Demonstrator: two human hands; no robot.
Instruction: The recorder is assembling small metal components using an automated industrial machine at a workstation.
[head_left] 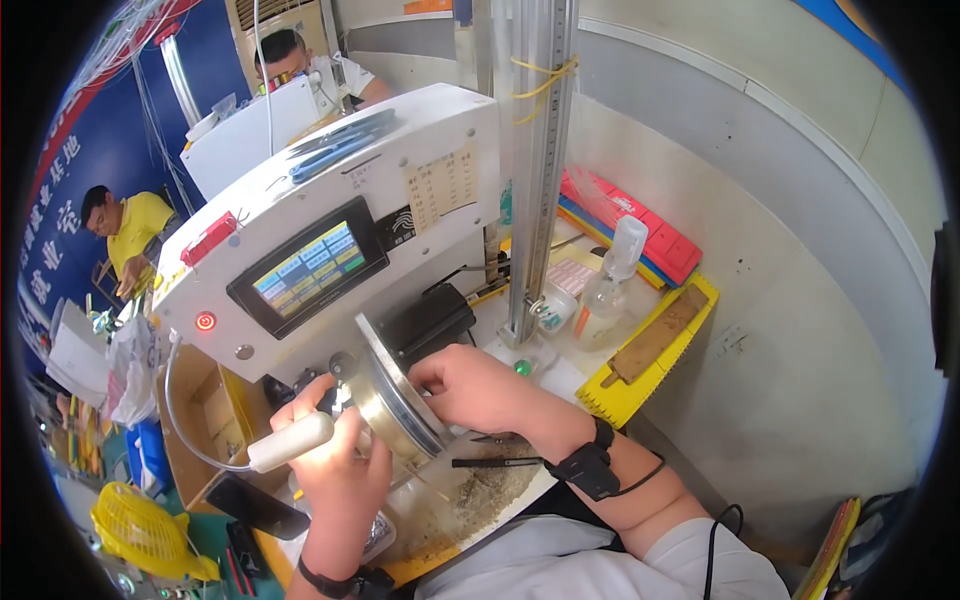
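A round metal wheel (385, 395) with a wide rim stands tilted at the front of a white machine (340, 180). On its left side my left hand (345, 475) is closed around a white cylindrical handpiece (290, 443), whose cable loops back to the machine. The tip of the handpiece is hidden among my fingers near the wheel. My right hand (475, 388) is at the wheel's right face with its fingers curled in. Its fingertips are partly hidden, so I cannot make out what they hold.
The machine carries a lit touchscreen (308, 265) and a red-lit button (205, 321). A metal column (540, 170) rises behind my right hand. To the right are a yellow bin (650, 350) and a clear bottle (605, 295). A phone (257, 505) and yellow fan (145, 530) lie left. Two people sit beyond.
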